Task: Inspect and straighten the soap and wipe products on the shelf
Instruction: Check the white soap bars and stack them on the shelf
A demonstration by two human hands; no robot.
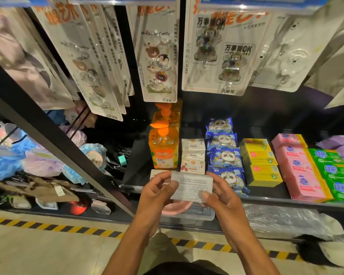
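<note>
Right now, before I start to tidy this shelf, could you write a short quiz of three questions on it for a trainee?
1. True or false: the left hand and the right hand both hold the white soap box.
2. Choose one: the pump bottles standing just left of the shelved white boxes are A orange, B green, C purple.
3. Fill in: the blue wipe packs show a ____ face.

Key: 1 true; 2 A; 3 panda.
</note>
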